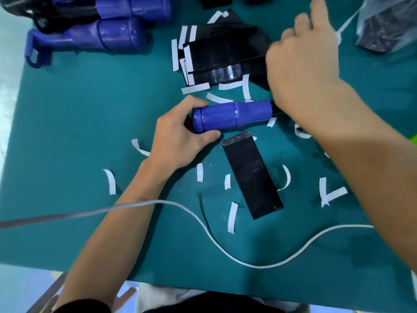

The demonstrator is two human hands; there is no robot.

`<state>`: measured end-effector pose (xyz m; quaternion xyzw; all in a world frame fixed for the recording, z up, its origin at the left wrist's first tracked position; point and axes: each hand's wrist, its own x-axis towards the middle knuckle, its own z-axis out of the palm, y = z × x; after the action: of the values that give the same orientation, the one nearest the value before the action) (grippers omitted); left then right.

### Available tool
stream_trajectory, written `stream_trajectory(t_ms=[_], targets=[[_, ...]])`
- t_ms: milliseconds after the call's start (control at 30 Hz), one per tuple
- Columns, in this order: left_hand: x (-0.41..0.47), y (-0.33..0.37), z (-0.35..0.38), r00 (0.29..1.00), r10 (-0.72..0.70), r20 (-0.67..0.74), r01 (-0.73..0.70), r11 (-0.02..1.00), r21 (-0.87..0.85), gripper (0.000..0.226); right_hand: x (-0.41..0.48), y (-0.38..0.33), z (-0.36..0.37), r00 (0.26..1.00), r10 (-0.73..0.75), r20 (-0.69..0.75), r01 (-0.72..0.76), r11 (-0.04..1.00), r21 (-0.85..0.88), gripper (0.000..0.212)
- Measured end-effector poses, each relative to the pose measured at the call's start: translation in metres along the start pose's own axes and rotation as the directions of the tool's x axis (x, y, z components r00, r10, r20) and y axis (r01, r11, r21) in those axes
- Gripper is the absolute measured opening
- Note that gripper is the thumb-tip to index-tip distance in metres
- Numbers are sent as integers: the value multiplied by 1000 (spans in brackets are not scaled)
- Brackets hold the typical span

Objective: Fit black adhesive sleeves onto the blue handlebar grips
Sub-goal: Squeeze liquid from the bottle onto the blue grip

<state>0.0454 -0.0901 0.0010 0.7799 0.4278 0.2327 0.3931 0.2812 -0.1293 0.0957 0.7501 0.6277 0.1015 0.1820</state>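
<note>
A blue handlebar grip lies on its side in the middle of the green mat. My left hand clasps its left, capped end. My right hand covers the grip's right end, where a bit of black shows; I cannot tell what its fingers hold. One flat black adhesive sleeve lies just below the grip, with its peeled sticky edge toward it. A stack of black sleeves with white backing strips sits above the grip, partly under my right hand.
More blue grips lie at the top left. Several peeled white backing strips litter the green mat. A white cord curves across the front. A clear bag of black parts sits at the top right.
</note>
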Motion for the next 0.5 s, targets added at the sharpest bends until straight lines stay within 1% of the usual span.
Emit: stream_trajectory(t_ms=[33, 67, 100, 133, 167, 233, 300, 333, 367, 433, 500], targets=[[0, -1, 0, 1000, -7, -7, 7, 1000, -10, 56, -5, -4, -3, 996, 11, -84, -3, 995, 100, 12], [1, -1, 0, 1000, -14, -12, 14, 1000, -18, 57, -17, -9, -13, 988, 93, -127, -62, 972, 228, 13], [2, -1, -1, 1000, -22, -17, 21, 1000, -23, 57, -37, -20, -18, 967, 186, -172, -114, 926, 359, 17], [2, -1, -1, 999, -30, -20, 29, 999, -25, 57, -57, -31, -26, 953, 262, -152, -172, 880, 442, 21], [2, 0, -1, 999, -37, -23, 36, 999, -25, 57, -77, -43, -24, 947, 300, -114, -204, 838, 506, 23], [2, 2, 0, 998, -63, -25, 62, 997, -39, 56, -109, -71, -14, 963, 270, -21, -211, 799, 563, 33], [2, 3, 1, 995, -102, -21, 100, 992, -74, 59, -120, -91, 1, 963, 241, 121, -266, 779, 568, 41], [2, 3, 1, 993, -118, -20, 116, 989, -87, 61, -123, -99, 6, 957, 244, 159, -291, 779, 555, 42], [2, 4, 1, 991, -132, -18, 130, 986, -100, 63, -124, -105, 11, 954, 251, 165, -300, 782, 547, 38], [3, 6, 0, 988, -157, -11, 154, 979, -135, 64, -124, -111, 11, 953, 286, 98, -288, 760, 583, 29], [4, 5, -1, 985, -170, 6, 169, 973, -159, 63, -125, -109, 13, 941, 339, 12, -259, 696, 669, 25]])
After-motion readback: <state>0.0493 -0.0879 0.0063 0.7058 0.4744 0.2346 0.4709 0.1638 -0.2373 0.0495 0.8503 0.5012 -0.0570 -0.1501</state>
